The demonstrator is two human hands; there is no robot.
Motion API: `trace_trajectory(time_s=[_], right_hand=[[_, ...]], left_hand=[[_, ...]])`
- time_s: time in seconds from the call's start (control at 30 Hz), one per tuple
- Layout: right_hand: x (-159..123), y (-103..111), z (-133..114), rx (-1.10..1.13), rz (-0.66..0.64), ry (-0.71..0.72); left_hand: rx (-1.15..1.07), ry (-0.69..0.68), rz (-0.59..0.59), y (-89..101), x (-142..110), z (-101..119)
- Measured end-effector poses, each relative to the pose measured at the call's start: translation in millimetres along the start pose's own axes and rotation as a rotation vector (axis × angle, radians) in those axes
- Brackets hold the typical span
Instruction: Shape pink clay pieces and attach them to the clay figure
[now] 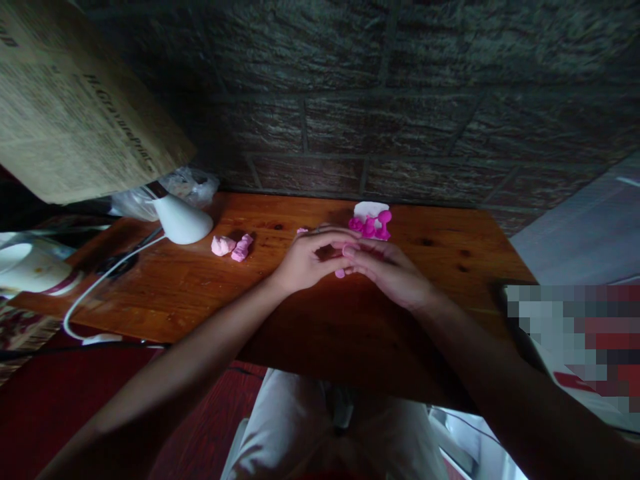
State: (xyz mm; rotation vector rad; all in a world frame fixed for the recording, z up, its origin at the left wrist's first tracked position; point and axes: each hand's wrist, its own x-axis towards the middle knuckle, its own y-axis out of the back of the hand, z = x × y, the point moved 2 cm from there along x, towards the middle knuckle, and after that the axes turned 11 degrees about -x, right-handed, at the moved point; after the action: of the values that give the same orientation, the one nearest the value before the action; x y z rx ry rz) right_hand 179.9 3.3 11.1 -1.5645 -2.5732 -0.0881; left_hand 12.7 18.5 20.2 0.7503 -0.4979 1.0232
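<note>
Shown on or above one wooden table [165, 293] are two bare hands, one left hand [303, 263] and one right hand [397, 273], and one lamp [183, 221] with one shade [95, 107]. Left of the hands lie two pink lumps [223, 245] [242, 247]; beyond them, one magenta piece [370, 228] and one white piece [371, 208]. The pink bits at the fingers are too obscured to count.

Head-worn camera looks forward and down, close.
</note>
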Motion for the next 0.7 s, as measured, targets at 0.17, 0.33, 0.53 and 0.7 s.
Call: trace_trajectory(time_s=[0.17,0.33,0.53,0.7], right_hand=[[-0.2,0.4,-0.3,-0.154,0.01,0.054],[0.3,-0.3,-1.0,0.017,-0.026,-0.003],[2.0,-0.6,0.9,0.114,0.024,-0.031],[1.4,0.9,-2.1,0.168,-0.009,-0.057]], left_hand=[[0.043,-0.033,0.005,-1.4,0.4,2.5],[0.052,-0.059,0.02,-0.2,0.6,3.9],[0.067,-0.12,-0.006,-3.7,0.0,3.8],[0.089,-0.072,-0.034,-1.9,-0.5,-0.1]])
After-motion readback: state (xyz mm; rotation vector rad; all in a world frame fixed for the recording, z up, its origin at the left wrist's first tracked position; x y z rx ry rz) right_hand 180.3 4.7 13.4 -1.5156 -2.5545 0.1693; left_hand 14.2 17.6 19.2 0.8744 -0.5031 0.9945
